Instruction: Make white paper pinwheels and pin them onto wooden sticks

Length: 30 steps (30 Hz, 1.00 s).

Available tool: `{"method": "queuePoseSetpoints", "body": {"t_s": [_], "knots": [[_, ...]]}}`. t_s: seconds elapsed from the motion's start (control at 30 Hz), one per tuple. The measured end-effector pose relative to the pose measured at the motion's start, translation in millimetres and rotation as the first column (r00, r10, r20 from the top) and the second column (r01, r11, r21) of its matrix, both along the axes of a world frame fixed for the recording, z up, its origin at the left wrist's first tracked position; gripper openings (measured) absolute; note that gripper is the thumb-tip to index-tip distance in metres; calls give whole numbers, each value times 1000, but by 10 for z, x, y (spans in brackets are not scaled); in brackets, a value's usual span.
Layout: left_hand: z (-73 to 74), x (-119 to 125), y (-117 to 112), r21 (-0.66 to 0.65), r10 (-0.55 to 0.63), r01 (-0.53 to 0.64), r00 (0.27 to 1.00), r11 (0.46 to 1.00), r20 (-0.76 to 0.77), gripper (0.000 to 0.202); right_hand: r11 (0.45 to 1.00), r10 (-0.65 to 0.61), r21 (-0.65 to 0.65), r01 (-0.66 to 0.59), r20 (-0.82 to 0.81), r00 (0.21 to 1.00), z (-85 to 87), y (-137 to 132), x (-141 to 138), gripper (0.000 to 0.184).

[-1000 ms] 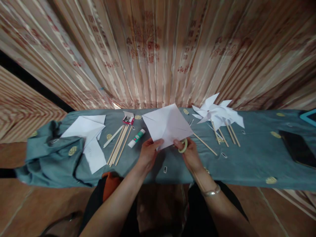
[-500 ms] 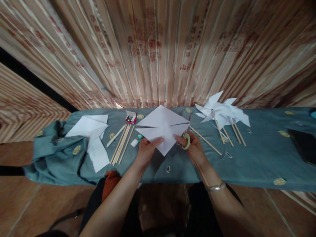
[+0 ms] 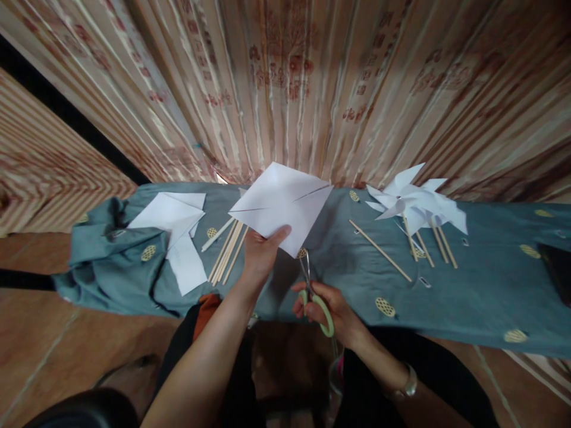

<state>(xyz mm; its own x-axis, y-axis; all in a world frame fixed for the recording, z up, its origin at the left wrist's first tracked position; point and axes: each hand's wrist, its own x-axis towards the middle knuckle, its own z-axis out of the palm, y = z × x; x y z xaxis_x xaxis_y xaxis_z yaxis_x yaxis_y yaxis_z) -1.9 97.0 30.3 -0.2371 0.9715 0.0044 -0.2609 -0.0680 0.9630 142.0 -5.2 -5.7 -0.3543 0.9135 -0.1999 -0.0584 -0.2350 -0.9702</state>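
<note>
My left hand [image 3: 261,252] pinches the near corner of a white square paper sheet [image 3: 279,205] and holds it up above the blue-grey cloth. The sheet shows slits cut in from its corners. My right hand [image 3: 328,309] is closed on green-handled scissors [image 3: 314,291], fingers through the loops, blades pointing up toward the paper's lower corner. The blade tips are a little below the sheet and apart from it.
A bundle of wooden sticks [image 3: 227,249] and loose white sheets [image 3: 173,223] lie at the left on the cloth-covered table [image 3: 446,297]. A single stick [image 3: 379,249] lies right of centre. Finished white paper pinwheels [image 3: 414,202] lie at the right. A patterned curtain hangs behind.
My left hand lifted the paper up and slightly left. My right hand drew back toward me, and the scissors in it now show in full, pointing at the sheet.
</note>
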Motion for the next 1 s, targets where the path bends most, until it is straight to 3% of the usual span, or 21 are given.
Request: {"method": "queuePoseSetpoints", "body": {"t_s": [0.33,1.0], "knots": [[-30,93,0,-18,-23,22,999,1000,-45,22,998,-35,-51,40,90,995,-5,127,-9,51],[-42,152,-34,-15,-55,54,993,998,-104,18,995,-72,-67,77,66,995,49,189,-25,46]]}}
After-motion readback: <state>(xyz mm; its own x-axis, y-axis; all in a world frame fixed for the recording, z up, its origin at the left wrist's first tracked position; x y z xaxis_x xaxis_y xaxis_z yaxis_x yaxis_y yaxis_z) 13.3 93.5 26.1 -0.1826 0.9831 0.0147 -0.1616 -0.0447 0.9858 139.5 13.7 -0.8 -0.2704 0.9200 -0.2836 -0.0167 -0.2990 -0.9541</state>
